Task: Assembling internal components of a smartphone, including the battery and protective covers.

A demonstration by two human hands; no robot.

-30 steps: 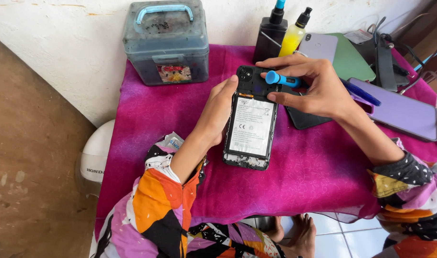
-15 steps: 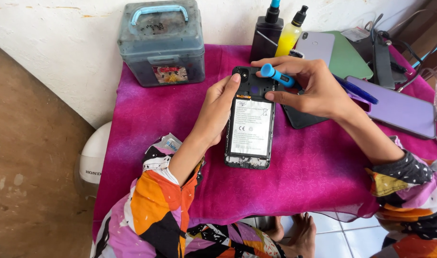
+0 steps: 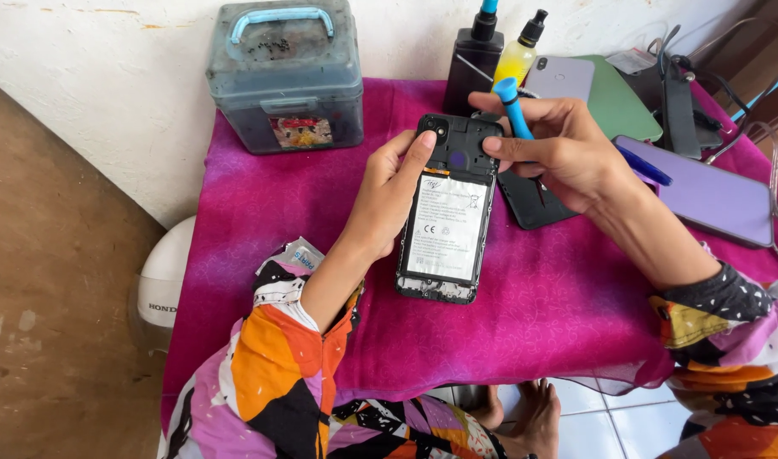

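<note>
I see the opened phone [image 3: 446,223] lying back-up on the magenta cloth [image 3: 567,314], near the middle of the table, its rear cover off so the white-labelled battery [image 3: 445,226] and the black upper frame with the camera lens are exposed. My left hand [image 3: 387,197] wraps the phone's left edge, fingers curled under or behind it, thumb laid flat against the upper left corner of the frame; the grip is closed and steadying. My right hand [image 3: 552,146] is closed round a blue-handled screwdriver [image 3: 512,106], pinched between thumb and forefinger, handle tilted up and away toward the wall. I cannot make out the tip; it is hidden behind the fingers at the phone's top right corner. Under the right hand, just beside the phone, lies a dark back cover [image 3: 535,202]. Farther right sits a lilac phone [image 3: 712,194] with a blue pen [image 3: 642,166] touching its near corner. At the back stand a grey plastic box with a blue handle [image 3: 285,76], a black bottle [image 3: 474,58] and a yellow bottle [image 3: 521,53].
</note>
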